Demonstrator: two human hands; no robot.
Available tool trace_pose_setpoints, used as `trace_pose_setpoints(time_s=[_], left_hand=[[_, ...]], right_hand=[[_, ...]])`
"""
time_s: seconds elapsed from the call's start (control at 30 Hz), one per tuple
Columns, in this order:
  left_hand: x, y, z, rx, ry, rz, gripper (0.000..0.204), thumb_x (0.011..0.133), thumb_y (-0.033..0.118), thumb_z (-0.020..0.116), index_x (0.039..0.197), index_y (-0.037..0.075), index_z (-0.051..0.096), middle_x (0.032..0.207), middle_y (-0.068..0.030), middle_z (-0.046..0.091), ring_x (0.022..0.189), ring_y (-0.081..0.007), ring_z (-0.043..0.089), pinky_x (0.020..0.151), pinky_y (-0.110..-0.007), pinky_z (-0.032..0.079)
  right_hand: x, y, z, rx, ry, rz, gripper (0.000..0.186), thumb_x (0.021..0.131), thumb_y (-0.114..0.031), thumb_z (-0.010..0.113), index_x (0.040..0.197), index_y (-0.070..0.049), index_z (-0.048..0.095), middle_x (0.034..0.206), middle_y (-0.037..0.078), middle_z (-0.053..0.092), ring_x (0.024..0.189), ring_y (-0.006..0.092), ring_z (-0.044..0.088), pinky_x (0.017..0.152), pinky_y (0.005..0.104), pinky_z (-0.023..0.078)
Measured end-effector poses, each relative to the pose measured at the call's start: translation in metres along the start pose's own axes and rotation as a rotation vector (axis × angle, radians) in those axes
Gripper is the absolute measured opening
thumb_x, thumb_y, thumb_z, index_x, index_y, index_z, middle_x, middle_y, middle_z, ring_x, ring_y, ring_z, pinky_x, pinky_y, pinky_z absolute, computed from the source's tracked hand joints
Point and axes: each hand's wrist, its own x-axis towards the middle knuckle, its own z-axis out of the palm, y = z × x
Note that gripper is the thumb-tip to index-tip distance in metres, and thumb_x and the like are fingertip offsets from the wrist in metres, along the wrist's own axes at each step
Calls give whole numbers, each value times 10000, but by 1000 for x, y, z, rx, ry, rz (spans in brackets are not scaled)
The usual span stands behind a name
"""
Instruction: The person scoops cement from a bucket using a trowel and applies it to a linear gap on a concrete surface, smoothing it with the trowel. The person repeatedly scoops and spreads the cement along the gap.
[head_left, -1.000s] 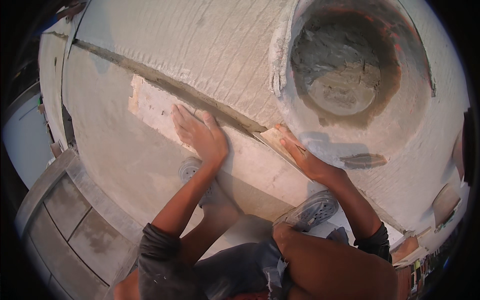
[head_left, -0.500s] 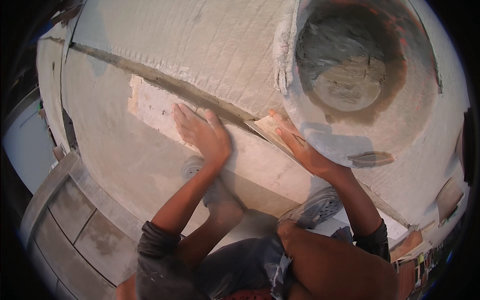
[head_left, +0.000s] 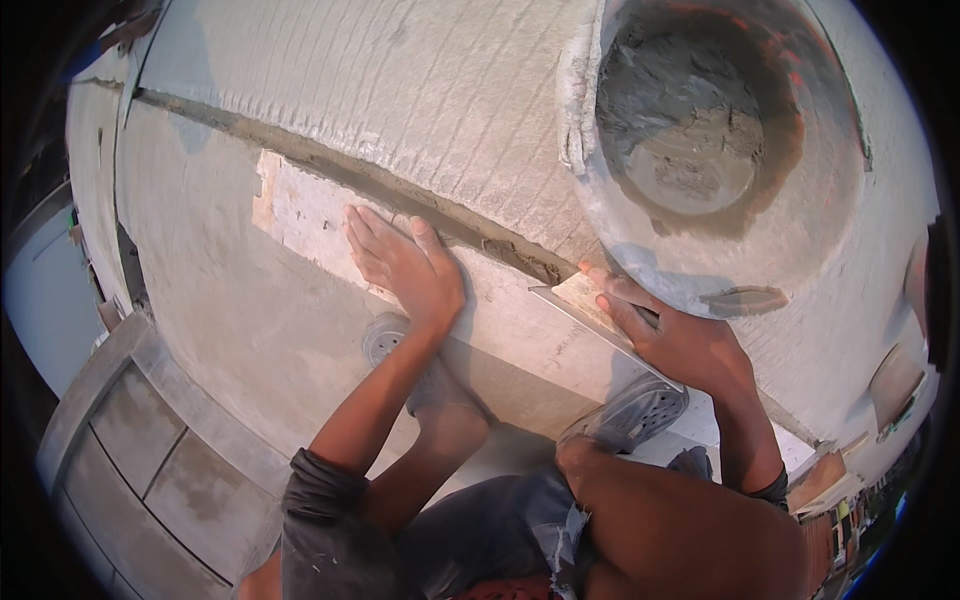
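My left hand [head_left: 405,270] lies flat with fingers stretched out on a long pale board [head_left: 305,208], pressing on its top. The board lies beside a straight groove [head_left: 440,222] in the concrete surface. My right hand [head_left: 685,340] is closed round a flat trowel [head_left: 588,300], tan on top with a thin straight edge, held at the groove's near side. Rough wet mortar [head_left: 525,258] shows in the groove just left of the trowel. Beyond my right hand stands a round, mortar-crusted basin [head_left: 640,262] with wet grey mortar [head_left: 690,165] in it.
My sandalled feet stand on the near side, the right shoe [head_left: 640,415] at the board's near end and the left shoe [head_left: 384,340] below my left hand. A raised ledge with grey panels [head_left: 200,480] is at the lower left. Small broken pieces [head_left: 895,385] lie far right.
My right hand has drawn the trowel to the right and nearer along the groove, uncovering mortar there. My left hand stays in place on the board.
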Motion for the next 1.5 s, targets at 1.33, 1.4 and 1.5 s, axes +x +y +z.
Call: trace_pose_setpoints(time_s=[1.33,1.4,1.5], left_hand=[[4,6,5,-87,21,43,868,1159,564,229,1678,-123,118,1767,-313,116,1645,-459,88,1308,-594,57],[1,4,5,-91,24,36,854,1162,549,239,1678,-121,117,1768,-310,115,1645,-461,85,1308,-596,55],[2,-3,0,-69,39,23,831,1166,521,256,1680,-117,117,1769,-307,111,1644,-464,79,1308,-598,52]], right_hand=[[65,7,55,183,104,-130,477,1117,-429,590,1555,-241,617,1352,180,727,1238,373,683,1101,399,507],[59,8,47,183,10,-12,467,1117,-425,592,1533,-218,641,1354,161,737,1244,342,691,1101,390,506],[37,40,21,221,-60,-67,456,1115,-422,598,1507,-200,669,1345,132,755,1249,295,699,1105,380,501]])
